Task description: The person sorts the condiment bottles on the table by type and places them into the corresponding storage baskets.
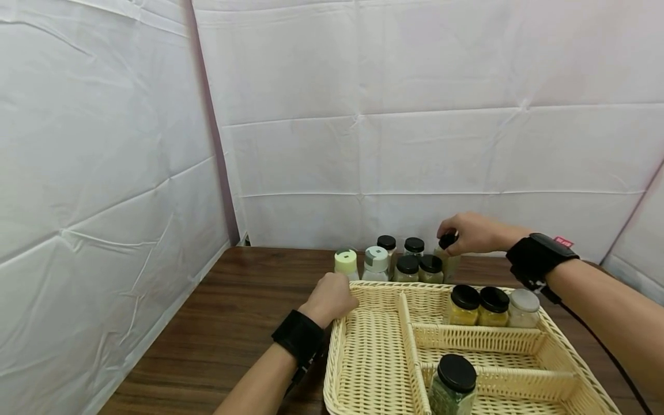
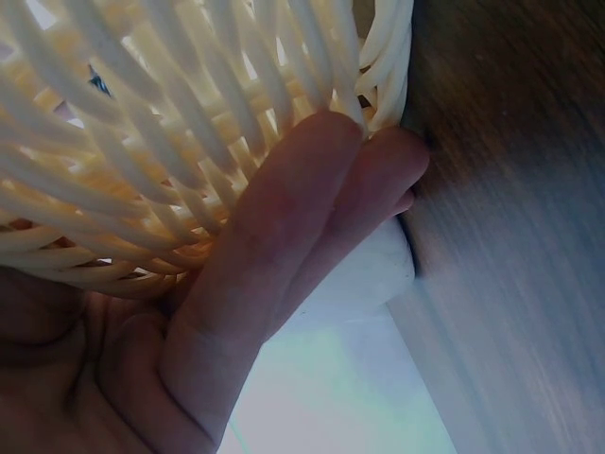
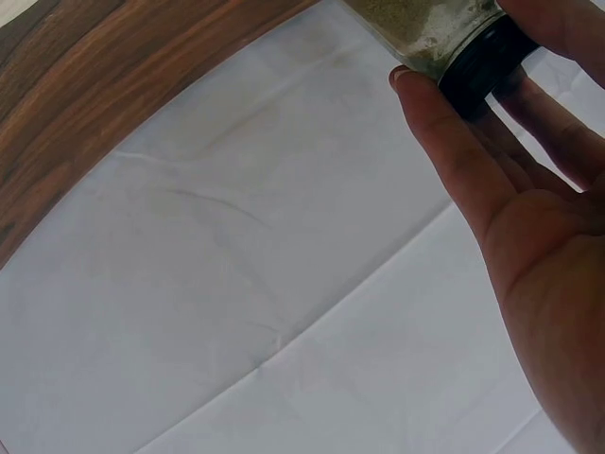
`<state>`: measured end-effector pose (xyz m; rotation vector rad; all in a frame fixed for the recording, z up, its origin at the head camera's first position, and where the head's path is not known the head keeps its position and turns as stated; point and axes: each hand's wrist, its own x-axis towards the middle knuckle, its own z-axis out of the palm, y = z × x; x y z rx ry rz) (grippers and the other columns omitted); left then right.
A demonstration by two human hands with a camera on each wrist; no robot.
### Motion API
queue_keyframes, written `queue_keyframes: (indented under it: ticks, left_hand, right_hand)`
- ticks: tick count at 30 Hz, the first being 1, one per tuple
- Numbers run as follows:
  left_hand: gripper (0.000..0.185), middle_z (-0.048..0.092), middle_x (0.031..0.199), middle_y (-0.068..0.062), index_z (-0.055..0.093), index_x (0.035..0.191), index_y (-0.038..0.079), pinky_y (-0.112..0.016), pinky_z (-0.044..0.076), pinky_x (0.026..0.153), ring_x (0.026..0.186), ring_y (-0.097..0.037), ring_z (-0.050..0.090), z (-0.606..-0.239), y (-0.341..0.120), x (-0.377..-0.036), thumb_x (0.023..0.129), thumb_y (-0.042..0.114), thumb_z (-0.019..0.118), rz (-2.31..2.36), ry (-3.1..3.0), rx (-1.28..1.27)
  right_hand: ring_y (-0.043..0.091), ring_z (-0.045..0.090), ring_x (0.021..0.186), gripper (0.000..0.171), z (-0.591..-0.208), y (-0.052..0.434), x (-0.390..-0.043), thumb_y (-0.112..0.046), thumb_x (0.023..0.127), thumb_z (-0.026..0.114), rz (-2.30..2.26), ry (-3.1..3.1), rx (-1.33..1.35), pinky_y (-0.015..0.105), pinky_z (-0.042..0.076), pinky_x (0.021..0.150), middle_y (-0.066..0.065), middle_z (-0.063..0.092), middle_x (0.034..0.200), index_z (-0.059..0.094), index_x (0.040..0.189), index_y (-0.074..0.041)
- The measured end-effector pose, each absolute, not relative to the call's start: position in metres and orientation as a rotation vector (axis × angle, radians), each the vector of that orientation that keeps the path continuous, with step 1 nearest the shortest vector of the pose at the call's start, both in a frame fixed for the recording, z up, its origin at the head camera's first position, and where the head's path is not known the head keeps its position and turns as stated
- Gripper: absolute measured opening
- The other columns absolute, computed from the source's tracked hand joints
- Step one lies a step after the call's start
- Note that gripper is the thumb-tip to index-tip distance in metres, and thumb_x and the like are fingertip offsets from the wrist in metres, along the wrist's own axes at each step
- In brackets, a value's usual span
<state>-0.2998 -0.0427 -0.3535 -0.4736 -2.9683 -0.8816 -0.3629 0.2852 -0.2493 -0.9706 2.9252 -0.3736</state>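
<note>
My right hand (image 1: 467, 233) pinches the black lid of a spice jar (image 3: 421, 28) behind the wicker basket. Greenish-brown powder shows through its glass. With my left hand (image 1: 329, 297) I grip the far left corner of the cream divided basket (image 1: 337, 346); the left wrist view shows fingers (image 2: 274, 236) along the outside of its woven wall. Inside the basket's far right compartment stand two black-lidded jars of yellow spice (image 1: 463, 311) and a white-lidded jar (image 1: 524, 308). A black-lidded jar of green herbs (image 1: 452, 392) stands in the near compartment.
Behind the basket, several black-lidded jars (image 1: 407, 266) cluster beside a yellow-capped bottle (image 1: 346, 262) and a pale green-capped bottle (image 1: 376, 262). The dark wooden table (image 1: 249, 305) meets white sheeting (image 1: 311, 144) at the back and left. A black cable (image 1: 602, 340) trails from my right wristband.
</note>
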Motion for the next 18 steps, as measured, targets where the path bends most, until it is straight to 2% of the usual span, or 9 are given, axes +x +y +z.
queue_keyframes:
  ticks: [12,18]
  left_hand:
    - [0.049,0.026,0.053,0.005,0.038,0.054,0.015,-0.024,0.028,0.046,0.044,-0.011,0.031,-0.352,-0.042,-0.300,0.090,-0.001,0.068,-0.873,-2.972,-0.472]
    - [0.050,0.025,0.053,0.005,0.037,0.054,0.015,-0.024,0.028,0.046,0.044,-0.011,0.031,-0.353,-0.042,-0.300,0.090,-0.001,0.069,-0.886,-2.967,-0.471]
  right_hand:
    - [0.042,0.067,0.108,0.036,-0.238,0.287,-0.352,-0.013,0.097,0.077,-0.413,3.059,-0.876,0.052,0.055,0.088,0.020,0.070,0.116,0.068,0.125,0.008]
    - [0.039,0.067,0.105,0.037,-0.236,0.288,-0.345,-0.014,0.099,0.073,-0.478,3.080,-0.829,0.051,0.054,0.086,0.022,0.069,0.116,0.066,0.128,0.009]
